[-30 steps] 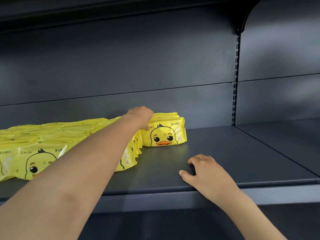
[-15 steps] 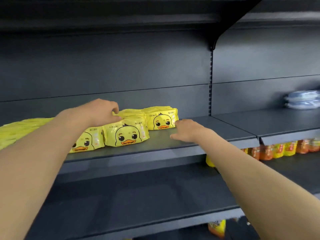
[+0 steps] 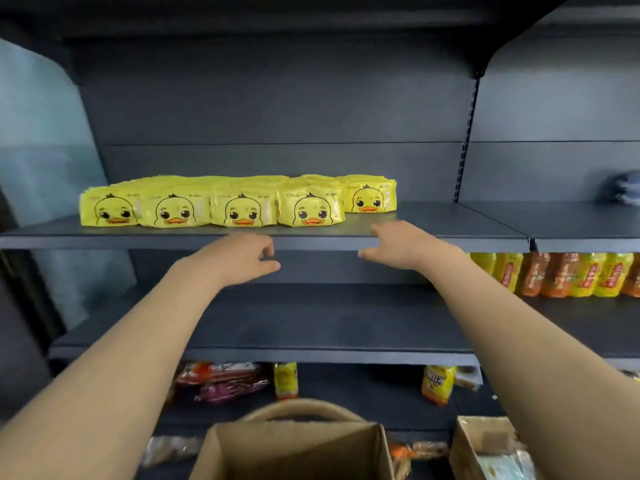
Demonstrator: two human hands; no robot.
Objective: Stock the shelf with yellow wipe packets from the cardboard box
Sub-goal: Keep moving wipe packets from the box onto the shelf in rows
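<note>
Both hands are empty with fingers loosely spread; the left hand (image 3: pixel 239 256) hangs just in front of the shelf (image 3: pixel 433 233) edge, and the right hand (image 3: pixel 401 244) rests its fingers on that edge. The yellow wipe packets (image 3: pixel 242 206) stand in a row beyond and above both hands, mostly left of the right hand; the cardboard box (image 3: pixel 294 452) sits open below, between the forearms.

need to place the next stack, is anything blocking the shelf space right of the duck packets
Nothing visible. The shelf is bare to the right of the yellow wipe packets; both hands are empty in front of its edge.
</note>
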